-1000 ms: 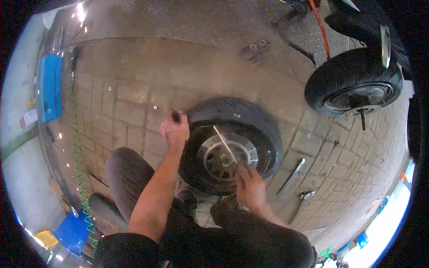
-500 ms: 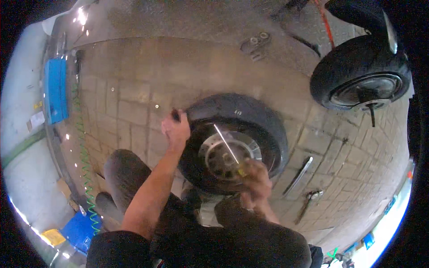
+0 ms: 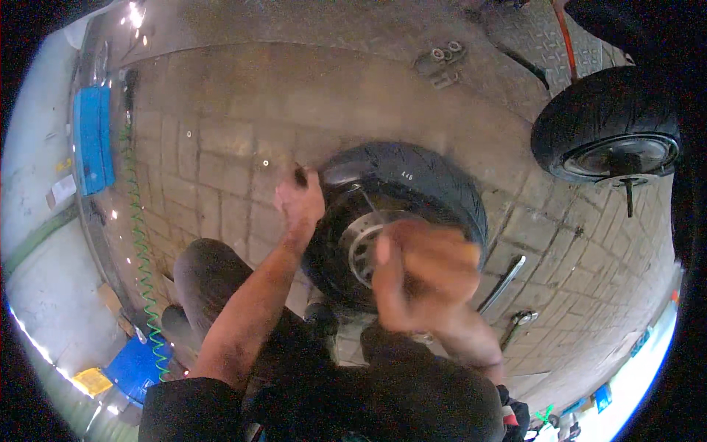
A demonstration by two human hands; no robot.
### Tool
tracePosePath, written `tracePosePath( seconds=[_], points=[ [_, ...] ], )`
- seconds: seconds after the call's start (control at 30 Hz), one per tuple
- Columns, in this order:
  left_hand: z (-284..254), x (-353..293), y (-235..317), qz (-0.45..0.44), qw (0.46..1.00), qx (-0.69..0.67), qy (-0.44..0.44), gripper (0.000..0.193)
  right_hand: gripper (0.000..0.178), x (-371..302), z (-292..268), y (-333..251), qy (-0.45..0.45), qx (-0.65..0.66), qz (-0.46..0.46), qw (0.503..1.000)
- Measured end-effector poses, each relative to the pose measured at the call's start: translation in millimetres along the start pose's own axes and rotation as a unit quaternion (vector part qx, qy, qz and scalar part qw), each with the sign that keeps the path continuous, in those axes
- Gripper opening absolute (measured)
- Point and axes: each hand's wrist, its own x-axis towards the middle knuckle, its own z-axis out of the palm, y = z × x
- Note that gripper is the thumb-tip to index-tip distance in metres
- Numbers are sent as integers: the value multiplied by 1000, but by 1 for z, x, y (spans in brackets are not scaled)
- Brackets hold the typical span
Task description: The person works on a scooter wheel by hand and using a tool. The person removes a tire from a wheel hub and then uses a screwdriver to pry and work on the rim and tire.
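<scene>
A black tyre (image 3: pixel 434 180) on a wheel with a pale metal disc (image 3: pixel 359 234) lies flat between my knees. My left hand (image 3: pixel 300 205) is closed at the tyre's left edge, gripping a dark handle-like end (image 3: pixel 300 177); the rest of it is hidden. Over the right side of the wheel, my right hand (image 3: pixel 427 272) is blurred and closed around a screwdriver, whose yellowish handle mostly hides in the fist. Its thin metal shaft (image 3: pixel 366 197) points to the inner edge of the tyre near the rim; whether the tip touches cannot be told.
On the paving to the right lie a long metal bar (image 3: pixel 504 283) and a ratchet-like tool (image 3: pixel 518 324). Another wheel (image 3: pixel 589 121) with a protruding axle stands at the far right. Ring-shaped parts (image 3: pixel 445 53) lie beyond; a green coiled hose (image 3: pixel 140 250) runs along the left.
My right hand has risen toward the camera and swung slightly right, covering more of the wheel. My left hand stays at the tyre's edge. The whole view has shifted a little.
</scene>
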Motion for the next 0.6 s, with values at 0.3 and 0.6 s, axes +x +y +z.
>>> tracePosePath(
  seconds=[0.3, 0.6],
  points=[
    [17, 0, -10, 19, 999, -34, 1, 54, 32, 34, 19, 14, 5, -64, 23, 998],
    [23, 7, -21, 55, 996, -60, 25, 53, 31, 67, 19, 26, -20, -156, 151, 976]
  ],
)
